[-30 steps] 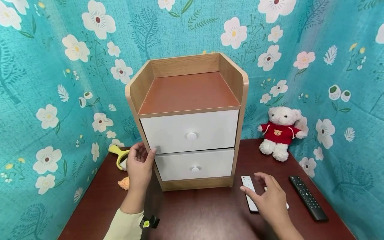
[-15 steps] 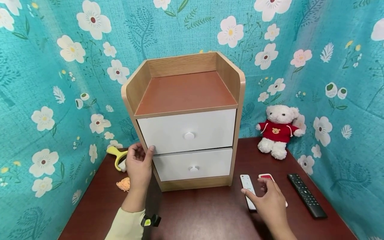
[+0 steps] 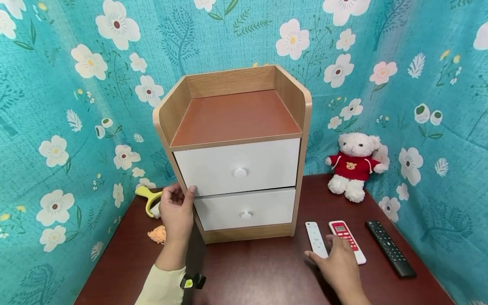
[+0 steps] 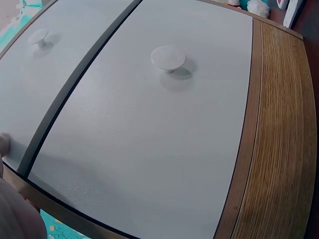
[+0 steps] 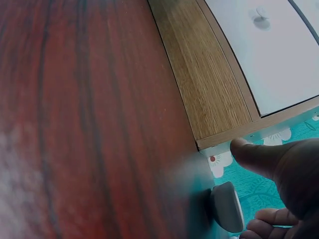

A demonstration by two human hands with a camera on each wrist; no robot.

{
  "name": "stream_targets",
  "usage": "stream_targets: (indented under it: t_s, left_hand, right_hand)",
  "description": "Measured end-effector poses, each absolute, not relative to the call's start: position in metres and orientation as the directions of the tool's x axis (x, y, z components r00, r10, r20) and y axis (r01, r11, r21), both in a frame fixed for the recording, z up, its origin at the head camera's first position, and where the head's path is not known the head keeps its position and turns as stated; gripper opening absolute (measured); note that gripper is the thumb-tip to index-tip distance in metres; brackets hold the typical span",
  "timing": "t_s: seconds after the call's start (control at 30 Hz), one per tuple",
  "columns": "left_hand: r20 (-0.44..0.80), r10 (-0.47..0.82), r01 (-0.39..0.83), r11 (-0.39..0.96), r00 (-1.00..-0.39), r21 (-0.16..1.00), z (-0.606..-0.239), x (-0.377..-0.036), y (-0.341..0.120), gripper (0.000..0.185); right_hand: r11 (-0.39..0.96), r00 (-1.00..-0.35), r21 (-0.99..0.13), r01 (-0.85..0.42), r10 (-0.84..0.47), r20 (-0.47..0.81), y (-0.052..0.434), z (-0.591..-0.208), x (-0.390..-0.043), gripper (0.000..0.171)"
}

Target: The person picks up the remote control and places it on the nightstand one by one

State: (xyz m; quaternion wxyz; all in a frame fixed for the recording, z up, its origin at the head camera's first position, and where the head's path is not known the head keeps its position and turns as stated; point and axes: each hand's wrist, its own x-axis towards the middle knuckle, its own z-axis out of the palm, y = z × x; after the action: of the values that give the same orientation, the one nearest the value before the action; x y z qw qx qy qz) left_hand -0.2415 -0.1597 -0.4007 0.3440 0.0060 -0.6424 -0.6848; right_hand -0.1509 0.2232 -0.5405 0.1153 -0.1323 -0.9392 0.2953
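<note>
A small wooden cabinet (image 3: 240, 114) with two white drawers stands in the middle of the head view. My left hand (image 3: 177, 214) holds its left side edge, thumb on the drawer front and curled fingers along the side. Both drawers, upper (image 3: 238, 167) and lower (image 3: 248, 209), are pushed in. My right hand (image 3: 337, 262) is over the lower end of a white remote control (image 3: 315, 237), thumb to its left and fingers to its right. In the right wrist view, the end of a white remote (image 5: 228, 206) shows between thumb and fingers, with a gap around it.
A red-and-white remote (image 3: 347, 239) and a black remote (image 3: 390, 250) lie to the right. A white teddy bear (image 3: 352, 167) in a red top sits behind them. On the left are a yellow-handled peeler-like tool (image 3: 148, 197) and an orange crumpled piece (image 3: 157, 234).
My right hand has moved left and down from over the red-and-white remote to the white remote, uncovering most of the former. My left hand stays on the cabinet edge.
</note>
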Motion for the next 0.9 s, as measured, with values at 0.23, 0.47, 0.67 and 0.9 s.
stream_targets:
  t_s: [0.23,0.47,0.67,0.9]
  left_hand:
    - [0.431,-0.495,0.467,0.056,-0.754,0.882,-0.401,-0.241,-0.157,0.036]
    - [0.433,-0.489,0.461,0.07,-0.757,0.885,-0.404,-0.241,-0.159,0.038]
    - [0.438,-0.484,0.468,0.067,-0.757,0.881,-0.405,-0.242,-0.159,0.037]
    - [0.438,-0.488,0.464,0.073,-0.755,0.883,-0.403,-0.242,-0.159,0.035]
  right_hand:
    - [0.824,-0.954,-0.541,0.166,0.273,0.125,0.225,-0.542,-0.154,0.089]
    - [0.838,-0.953,-0.513,0.183,0.279,0.115,0.224,-0.55,-0.155,0.088]
    - [0.847,-0.951,-0.5,0.182,0.281,0.129,0.224,-0.557,-0.157,0.079]
    - [0.852,-0.947,-0.49,0.186,0.289,0.142,0.224,-0.556,-0.159,0.069]
